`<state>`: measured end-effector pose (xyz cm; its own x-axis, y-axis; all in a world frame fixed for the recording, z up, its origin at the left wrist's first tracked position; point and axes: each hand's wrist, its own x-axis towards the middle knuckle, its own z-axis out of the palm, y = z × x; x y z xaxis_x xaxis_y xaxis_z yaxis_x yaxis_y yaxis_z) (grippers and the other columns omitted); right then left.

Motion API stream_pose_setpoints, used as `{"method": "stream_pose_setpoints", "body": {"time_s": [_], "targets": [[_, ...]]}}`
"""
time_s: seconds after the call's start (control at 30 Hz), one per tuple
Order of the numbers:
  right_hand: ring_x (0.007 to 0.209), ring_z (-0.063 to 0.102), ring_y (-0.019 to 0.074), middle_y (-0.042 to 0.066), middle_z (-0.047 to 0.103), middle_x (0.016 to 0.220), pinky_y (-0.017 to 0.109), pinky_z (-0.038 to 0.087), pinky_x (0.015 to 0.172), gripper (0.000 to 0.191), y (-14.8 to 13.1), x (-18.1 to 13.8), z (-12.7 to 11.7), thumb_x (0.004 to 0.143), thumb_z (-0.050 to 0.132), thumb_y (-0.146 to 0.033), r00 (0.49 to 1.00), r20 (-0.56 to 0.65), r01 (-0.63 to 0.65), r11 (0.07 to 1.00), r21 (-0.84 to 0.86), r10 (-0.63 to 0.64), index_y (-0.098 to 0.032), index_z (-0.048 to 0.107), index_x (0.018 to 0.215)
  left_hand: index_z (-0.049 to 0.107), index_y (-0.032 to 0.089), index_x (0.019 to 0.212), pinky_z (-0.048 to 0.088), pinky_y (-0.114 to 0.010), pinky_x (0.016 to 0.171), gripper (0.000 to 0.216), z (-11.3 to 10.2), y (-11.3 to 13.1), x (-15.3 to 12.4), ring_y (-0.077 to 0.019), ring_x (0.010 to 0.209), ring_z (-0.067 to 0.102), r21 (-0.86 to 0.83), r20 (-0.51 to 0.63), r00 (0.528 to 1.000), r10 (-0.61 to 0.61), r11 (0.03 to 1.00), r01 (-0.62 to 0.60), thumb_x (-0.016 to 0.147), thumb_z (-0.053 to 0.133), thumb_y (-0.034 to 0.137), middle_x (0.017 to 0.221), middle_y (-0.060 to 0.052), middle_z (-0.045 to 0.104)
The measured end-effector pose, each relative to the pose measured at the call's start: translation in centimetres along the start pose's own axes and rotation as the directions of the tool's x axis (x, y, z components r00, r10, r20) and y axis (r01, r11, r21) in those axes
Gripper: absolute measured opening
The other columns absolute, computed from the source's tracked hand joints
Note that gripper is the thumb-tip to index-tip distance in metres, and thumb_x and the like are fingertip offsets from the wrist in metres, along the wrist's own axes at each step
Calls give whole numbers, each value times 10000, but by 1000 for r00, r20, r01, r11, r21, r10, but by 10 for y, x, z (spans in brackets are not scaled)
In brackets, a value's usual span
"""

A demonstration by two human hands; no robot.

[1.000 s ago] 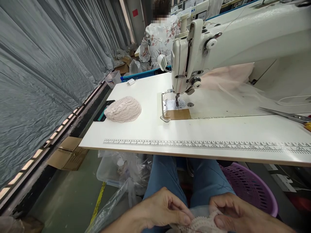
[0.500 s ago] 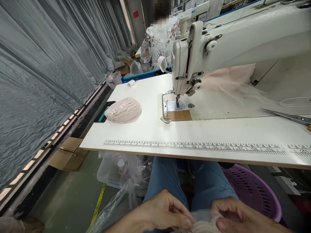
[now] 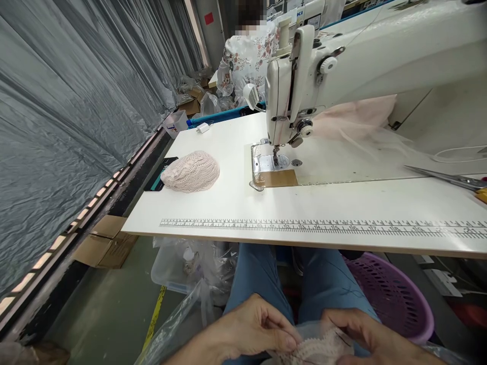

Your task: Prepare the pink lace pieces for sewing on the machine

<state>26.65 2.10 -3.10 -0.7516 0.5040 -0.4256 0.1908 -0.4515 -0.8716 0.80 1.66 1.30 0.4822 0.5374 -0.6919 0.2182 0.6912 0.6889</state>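
Observation:
Low in the view, over my lap, my left hand (image 3: 254,327) pinches the edge of a pale pink lace piece (image 3: 317,349) with sheer mesh along it. The thumb and fingers of my right hand (image 3: 367,332) are closed on the other side of the same lace. Its lower part runs out of the picture. Beyond the table edge, a cream knitted-looking lace bundle (image 3: 192,172) lies on the left of the white table (image 3: 213,208). The sewing machine (image 3: 289,101) stands at the centre right, its needle area bare of cloth.
Scissors (image 3: 449,176) lie at the table's right, near sheer pink fabric (image 3: 353,119) behind the machine. A purple basket (image 3: 399,299) stands under the table. To the left are a cardboard box (image 3: 104,243) and a clear plastic bin (image 3: 171,268). A person (image 3: 249,56) sits ahead.
My right hand has shifted slightly left and its grip on the lace has changed, with more lace showing between the hands. My left hand keeps its pinch. The whole view has shifted a little.

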Motion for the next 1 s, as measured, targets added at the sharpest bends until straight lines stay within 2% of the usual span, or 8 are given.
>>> {"method": "stream_pose_setpoints", "body": {"time_s": [0.17, 0.27, 0.37, 0.5, 0.57, 0.67, 0.8, 1.0], "targets": [[707, 386, 151, -56, 462, 740, 258, 315, 651, 536, -2, 2, 2, 738, 809, -698, 1000, 5, 5, 999, 35, -5, -228, 559, 800, 829, 111, 955, 421, -251, 676, 767, 0, 1, 0, -105, 659, 514, -7, -6, 1000, -11, 1000, 11, 475, 888, 706, 721, -46, 657], [696, 370, 144, -59, 458, 736, 254, 296, 636, 539, -6, 3, 3, 736, 819, -684, 1000, 8, 5, 998, 61, -5, -226, 543, 796, 830, 109, 932, 424, -265, 677, 804, 1, 3, 0, -109, 649, 517, -2, -15, 999, -39, 999, 39, 423, 889, 728, 714, -38, 643], [696, 367, 139, -57, 468, 738, 249, 281, 629, 527, -7, 4, 4, 748, 826, -659, 1000, 29, 9, 995, 95, -12, -222, 535, 798, 829, 115, 873, 417, -268, 679, 761, 3, 7, -2, -113, 639, 510, -2, 1, 999, -55, 998, 55, 364, 928, 672, 690, -16, 631], [690, 368, 136, -58, 451, 737, 248, 263, 612, 574, -7, 8, 6, 719, 830, -686, 999, 45, 8, 993, 117, -13, -224, 502, 807, 812, 141, 750, 248, -239, 549, 583, 9, 12, -4, -77, 573, 328, 89, 3, 1000, -29, 996, 29, 372, 966, 557, 537, 71, 427], [702, 387, 140, -53, 454, 748, 248, 272, 618, 584, -7, 9, 7, 714, 827, -695, 999, 48, 12, 991, 134, -19, -226, 499, 830, 796, 150, 700, 232, -241, 538, 537, 12, 13, -3, -82, 576, 300, 100, -13, 999, -40, 994, 41, 376, 964, 543, 520, 78, 369], [716, 406, 142, -43, 481, 770, 244, 289, 630, 565, -9, 10, 7, 722, 840, -661, 998, 49, 26, 987, 160, -34, -221, 512, 854, 786, 148, 684, 275, -229, 543, 533, 15, 11, 0, -80, 569, 322, 95, -40, 998, -39, 995, 43, 362, 963, 533, 522, 80, 408], [708, 405, 137, -45, 495, 762, 237, 291, 620, 521, -8, 10, 7, 731, 863, -602, 998, 50, 40, 981, 191, -50, -220, 534, 861, 786, 120, 695, 241, -232, 511, 546, 15, 5, 3, -69, 539, 334, 106, -57, 998, -18, 994, 24, 391, 955, 541, 524, 76, 456], [692, 402, 118, -51, 522, 777, 227, 303, 624, 513, 7, 13, 3, 735, 896, -553, 994, 60, 73, 950, 303, -95, -218, 535, 880, 797, 115, 710, 262, -228, 517, 547, 12, 5, 2, -68, 538, 364, 80, -57, 998, -22, 996, 26, 392, 960, 529, 536, 65, 509]]}}
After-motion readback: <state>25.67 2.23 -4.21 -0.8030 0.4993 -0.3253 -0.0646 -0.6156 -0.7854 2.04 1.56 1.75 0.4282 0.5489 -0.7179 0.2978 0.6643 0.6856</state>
